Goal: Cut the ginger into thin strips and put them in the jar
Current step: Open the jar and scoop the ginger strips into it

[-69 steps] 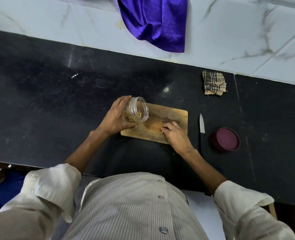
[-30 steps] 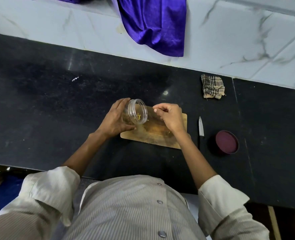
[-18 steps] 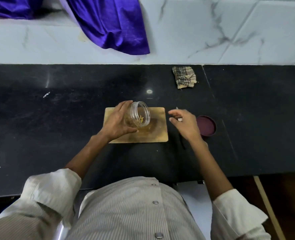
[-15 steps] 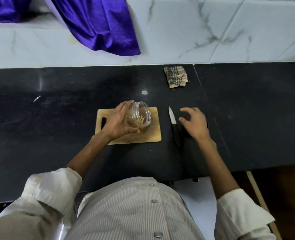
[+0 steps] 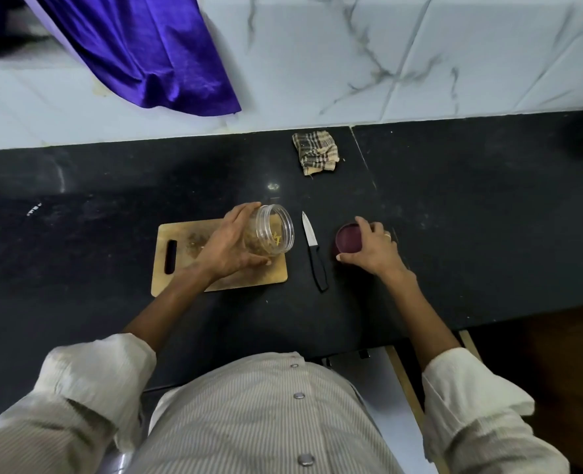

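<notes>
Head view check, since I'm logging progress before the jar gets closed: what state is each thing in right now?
jar: lidless, tilted over the board, ginger strips inside, held by left hand
lid: off the jar, on the counter, right hand curled round it
knife: lying flat on the counter, untouched
cutting board: flat, scraps left on it
checked cloth: crumpled

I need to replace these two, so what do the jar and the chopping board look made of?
The jar looks like clear plastic: see-through wall, ridged threaded rim, though glass can't be ruled out. The chopping board looks like light, matte wood or bamboo, tan and stained, with a cut-out handle slot.
</notes>
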Demonstrator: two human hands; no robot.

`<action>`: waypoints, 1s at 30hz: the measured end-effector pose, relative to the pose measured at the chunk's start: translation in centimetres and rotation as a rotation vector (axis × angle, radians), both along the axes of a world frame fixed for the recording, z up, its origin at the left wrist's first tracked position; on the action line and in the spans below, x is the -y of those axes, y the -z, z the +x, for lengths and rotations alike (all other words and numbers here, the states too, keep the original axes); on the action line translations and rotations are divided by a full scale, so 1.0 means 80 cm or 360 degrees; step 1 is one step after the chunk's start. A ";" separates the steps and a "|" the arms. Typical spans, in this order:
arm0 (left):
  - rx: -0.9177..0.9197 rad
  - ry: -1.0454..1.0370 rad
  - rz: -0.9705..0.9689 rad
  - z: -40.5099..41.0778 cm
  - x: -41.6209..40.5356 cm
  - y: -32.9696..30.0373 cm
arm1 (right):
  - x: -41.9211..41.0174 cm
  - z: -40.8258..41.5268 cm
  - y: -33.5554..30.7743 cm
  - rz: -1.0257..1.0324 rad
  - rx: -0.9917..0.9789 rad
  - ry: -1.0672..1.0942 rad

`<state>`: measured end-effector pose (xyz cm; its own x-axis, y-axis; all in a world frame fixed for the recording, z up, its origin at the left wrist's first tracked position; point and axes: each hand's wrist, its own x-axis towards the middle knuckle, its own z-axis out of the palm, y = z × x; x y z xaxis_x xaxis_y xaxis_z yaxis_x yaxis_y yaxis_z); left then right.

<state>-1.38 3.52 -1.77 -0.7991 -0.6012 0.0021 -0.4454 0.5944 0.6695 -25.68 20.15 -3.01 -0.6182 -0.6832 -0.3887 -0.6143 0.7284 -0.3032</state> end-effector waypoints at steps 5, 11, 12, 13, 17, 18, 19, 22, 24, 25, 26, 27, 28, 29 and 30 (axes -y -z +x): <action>-0.0010 -0.0038 -0.0018 0.011 -0.001 -0.002 | 0.006 -0.004 -0.001 0.0084 -0.0047 -0.0057; -0.0055 -0.0117 -0.0011 0.038 0.011 -0.006 | 0.025 0.003 -0.020 -0.0332 0.0262 0.0067; -0.0064 -0.0124 -0.0014 0.043 0.013 -0.006 | 0.030 0.006 -0.025 -0.0442 0.0405 0.0078; -0.0071 -0.0139 -0.0016 0.051 0.016 -0.007 | 0.038 0.012 -0.031 -0.0530 0.0556 0.0060; -0.0107 -0.0182 -0.0002 0.074 0.026 -0.011 | 0.069 0.051 -0.057 -0.0686 0.1048 -0.0158; -0.0113 -0.0207 0.0006 0.081 0.028 -0.013 | 0.079 0.065 -0.061 -0.0707 0.1096 -0.0238; -0.0113 -0.0219 0.0007 0.086 0.031 -0.015 | 0.088 0.076 -0.063 -0.0719 0.1106 -0.0313; -0.0100 -0.0225 -0.0003 0.103 0.040 -0.015 | 0.118 0.106 -0.067 -0.0706 0.1085 -0.0487; -0.0077 -0.0234 -0.0009 0.115 0.047 -0.015 | 0.137 0.122 -0.067 -0.0685 0.1038 -0.0573; -0.0066 -0.0236 -0.0014 0.119 0.051 -0.014 | 0.144 0.128 -0.067 -0.0672 0.1018 -0.0606; -0.0063 -0.0243 -0.0017 0.124 0.054 -0.015 | 0.152 0.135 -0.067 -0.0660 0.1005 -0.0639; -0.0058 -0.0244 -0.0020 0.126 0.057 -0.015 | 0.157 0.140 -0.066 -0.0650 0.1003 -0.0662; -0.0054 -0.0249 -0.0021 0.129 0.060 -0.016 | 0.163 0.146 -0.066 -0.0639 0.1004 -0.0685; -0.0048 -0.0249 -0.0028 0.132 0.063 -0.015 | 0.167 0.150 -0.065 -0.0630 0.0998 -0.0701; -0.0042 -0.0249 -0.0034 0.134 0.065 -0.015 | 0.170 0.153 -0.065 -0.0623 0.0987 -0.0718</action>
